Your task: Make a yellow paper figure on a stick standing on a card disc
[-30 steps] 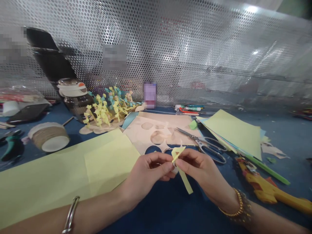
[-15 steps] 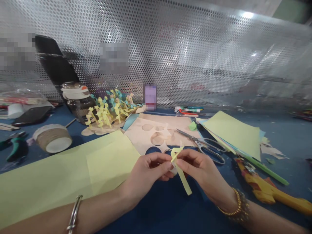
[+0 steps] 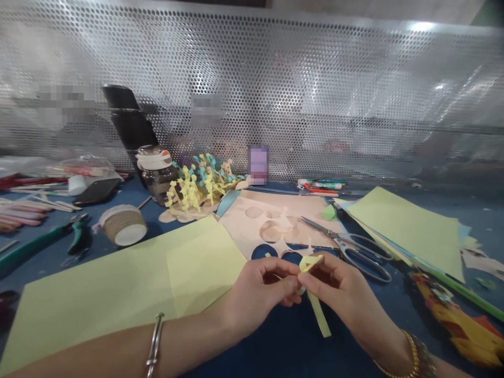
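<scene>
Two-hand pinch: L hand point(image 3: 263, 289) & R hand point(image 3: 344, 290) fingertips grip looped yellow paper strip point(image 3: 318, 314), tail hanging, above counter point(image 3: 281, 344), well short of back edge; scissors point(image 3: 339, 238) just beyond R hand; pens point(image 3: 326, 184) nr. counter's back edge.

Between the two forearms, the blue table point(image 3: 279, 349) leaves an open way from the near side up to the left hand point(image 3: 262, 294) and the right hand point(image 3: 340, 294), with the hanging end of the paper strip point(image 3: 319, 315) as obstacle in it. Just beyond the right hand the scissors point(image 3: 339, 239) block the passage, and farther right lies the yellow object point(image 3: 452, 320). Over the flat, large sheet point(image 3: 98, 294) a hand could pass low, but behind it the paper flowers point(image 3: 191, 193) and the bottle point(image 3: 156, 177) stand upright, and the perforated panel point(image 3: 283, 89) closes the far side.
</scene>
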{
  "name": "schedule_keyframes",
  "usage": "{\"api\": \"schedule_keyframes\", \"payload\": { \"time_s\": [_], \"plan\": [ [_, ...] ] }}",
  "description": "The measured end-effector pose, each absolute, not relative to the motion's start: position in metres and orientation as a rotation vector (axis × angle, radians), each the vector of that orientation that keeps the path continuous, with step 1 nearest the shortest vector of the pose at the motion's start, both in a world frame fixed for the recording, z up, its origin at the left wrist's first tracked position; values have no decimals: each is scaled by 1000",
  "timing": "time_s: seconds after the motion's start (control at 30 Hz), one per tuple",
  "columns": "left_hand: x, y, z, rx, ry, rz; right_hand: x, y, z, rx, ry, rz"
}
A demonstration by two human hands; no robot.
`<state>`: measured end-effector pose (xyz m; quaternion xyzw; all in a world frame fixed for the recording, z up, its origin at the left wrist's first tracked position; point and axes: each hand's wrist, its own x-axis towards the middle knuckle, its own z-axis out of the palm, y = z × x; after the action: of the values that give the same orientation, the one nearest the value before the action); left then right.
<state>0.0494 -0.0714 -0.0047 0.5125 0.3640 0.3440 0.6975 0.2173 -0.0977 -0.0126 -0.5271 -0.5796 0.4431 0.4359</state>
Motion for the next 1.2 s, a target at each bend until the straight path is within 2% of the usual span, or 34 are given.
{"api": "schedule_keyframes", "payload": {
  "time_s": [1.2],
  "plan": [
    [48, -69, -9, 1134, 780, 763, 222, -96, -16, -1274, -1480, 1138]
  ]
}}
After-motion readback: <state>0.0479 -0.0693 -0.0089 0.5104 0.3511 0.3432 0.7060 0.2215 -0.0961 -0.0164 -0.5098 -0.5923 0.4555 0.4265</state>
